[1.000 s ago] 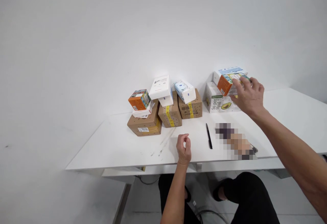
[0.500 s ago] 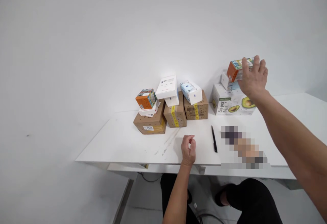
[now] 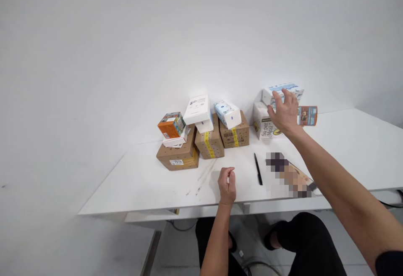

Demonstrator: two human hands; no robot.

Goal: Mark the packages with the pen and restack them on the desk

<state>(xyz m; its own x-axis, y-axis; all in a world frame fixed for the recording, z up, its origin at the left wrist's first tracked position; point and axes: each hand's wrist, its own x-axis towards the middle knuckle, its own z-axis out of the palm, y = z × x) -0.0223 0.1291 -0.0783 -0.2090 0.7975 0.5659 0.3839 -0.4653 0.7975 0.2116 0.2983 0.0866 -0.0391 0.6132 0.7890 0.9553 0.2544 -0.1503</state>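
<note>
My right hand (image 3: pixel 285 110) is raised in front of the stack at the back right, its fingers spread and holding nothing. Just behind it is a white-and-blue box (image 3: pixel 267 97) on top of the white avocado-print box (image 3: pixel 262 120); whether the fingertips touch it I cannot tell. Right of the hand, partly hidden by it, an orange box (image 3: pixel 308 115) shows at a lower level; what supports it is hidden. My left hand (image 3: pixel 227 185) rests near the table's front edge, loosely curled with nothing in it. To its right lies a black pen (image 3: pixel 258 169).
Three brown cartons (image 3: pixel 209 145) stand along the wall. On them are a second orange box (image 3: pixel 171 124), a flat white box (image 3: pixel 198 109) and a white-and-blue tissue pack (image 3: pixel 227 113). A partly blurred printed sheet (image 3: pixel 304 179) lies on the white table (image 3: pixel 126 183).
The orange box has left the top of the right-hand stack and is now lower, right of my hand. My right hand has moved down and left. My left hand keeps its pose.
</note>
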